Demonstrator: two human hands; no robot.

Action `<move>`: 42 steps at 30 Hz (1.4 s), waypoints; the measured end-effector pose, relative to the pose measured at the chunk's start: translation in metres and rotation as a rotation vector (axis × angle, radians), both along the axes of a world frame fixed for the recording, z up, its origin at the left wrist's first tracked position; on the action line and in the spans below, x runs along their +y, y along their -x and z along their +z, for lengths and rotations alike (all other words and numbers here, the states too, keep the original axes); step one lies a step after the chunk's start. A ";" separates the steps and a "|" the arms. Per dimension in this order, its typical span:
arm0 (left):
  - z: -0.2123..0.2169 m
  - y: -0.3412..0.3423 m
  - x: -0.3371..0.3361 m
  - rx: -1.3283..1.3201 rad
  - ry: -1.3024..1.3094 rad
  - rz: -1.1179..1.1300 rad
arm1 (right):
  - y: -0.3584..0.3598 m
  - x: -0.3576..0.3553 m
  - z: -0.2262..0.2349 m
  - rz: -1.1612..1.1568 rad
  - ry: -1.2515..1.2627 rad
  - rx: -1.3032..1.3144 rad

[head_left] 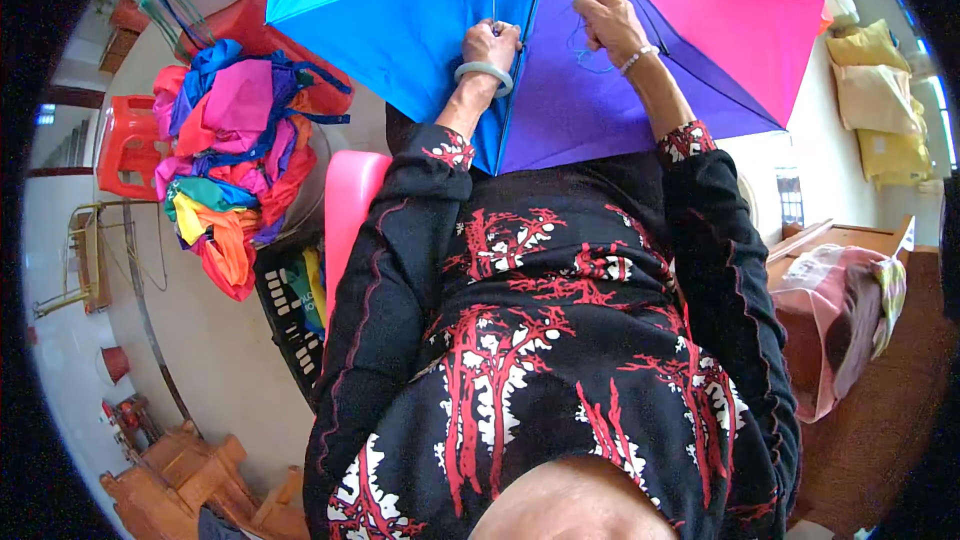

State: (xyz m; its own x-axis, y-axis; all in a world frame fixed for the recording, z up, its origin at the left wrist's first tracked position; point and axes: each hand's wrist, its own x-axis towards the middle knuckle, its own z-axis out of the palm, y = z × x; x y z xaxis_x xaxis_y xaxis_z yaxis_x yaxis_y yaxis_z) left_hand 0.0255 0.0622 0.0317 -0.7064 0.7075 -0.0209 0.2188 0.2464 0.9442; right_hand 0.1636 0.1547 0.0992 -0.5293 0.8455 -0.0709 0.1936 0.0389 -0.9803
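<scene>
A multicoloured umbrella (600,110) lies spread across my lap, its inner side with dark ribs toward me. Over the blue panel, close to the seam with the purple one, my left hand (490,48) is closed in a pinch. A thin needle (494,10) sticks up from its fingers. My right hand (612,25) is raised over the purple panel, fingers pinched together. Loose blue thread (588,58) hangs in loops beside it. Whether the thread runs through the needle is too fine to see.
A heap of bright folded fabric (235,140) lies at left beside a red plastic stool (130,145). Below it stands a black crate (290,310). A pink chair arm (352,200) is by my left elbow. Cloths (840,310) hang at right, near yellow sacks (880,105).
</scene>
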 end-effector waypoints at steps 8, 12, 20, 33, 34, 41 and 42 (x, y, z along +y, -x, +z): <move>0.009 0.002 -0.003 -0.158 0.069 -0.012 | -0.006 0.013 -0.010 -0.048 0.223 0.252; 0.004 0.001 -0.003 0.056 0.006 -0.084 | -0.008 0.012 -0.010 -0.059 0.234 0.260; 0.000 -0.002 0.002 0.473 0.100 -0.202 | -0.017 0.008 -0.015 -0.061 0.303 0.339; -0.006 -0.005 0.005 0.699 0.057 -0.247 | -0.054 0.039 -0.005 -0.131 0.657 0.791; -0.005 -0.009 0.007 0.700 0.051 -0.256 | -0.062 0.042 -0.003 -0.152 0.671 0.820; -0.010 0.002 0.000 0.623 0.117 -0.228 | -0.053 0.043 -0.030 -0.365 0.637 0.827; -0.010 -0.001 0.004 0.620 0.109 -0.234 | -0.061 0.040 -0.031 -0.513 0.532 0.730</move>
State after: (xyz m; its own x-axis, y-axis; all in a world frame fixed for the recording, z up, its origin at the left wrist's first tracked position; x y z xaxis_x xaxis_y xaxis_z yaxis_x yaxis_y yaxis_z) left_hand 0.0265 0.0662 0.0220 -0.4389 0.8603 0.2593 0.7716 0.2130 0.5994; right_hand 0.2244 0.1946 0.0684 -0.1784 0.9348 -0.3073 -0.5833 -0.3520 -0.7320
